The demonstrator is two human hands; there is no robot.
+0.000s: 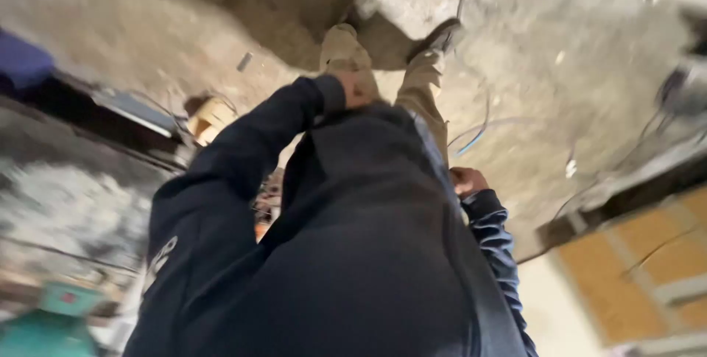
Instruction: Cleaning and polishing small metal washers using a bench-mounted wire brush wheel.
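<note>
Fingers of my left hand [355, 90] press my thigh; right hand [466, 180] curls loosely, empty. I should step clear of cables [479, 132] crossing the dusty floor [560, 55].

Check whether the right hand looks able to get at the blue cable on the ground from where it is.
Probably not as things stand. The right hand hangs at hip height beside the dark jacket, while the blue cable lies on the dusty ground below. Nothing blocks it, but the person stands upright and would need to bend.

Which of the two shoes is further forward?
The left shoe, higher in the picture and partly in shadow; the right shoe sits lower, beside a thin cable on the dusty floor.
</note>
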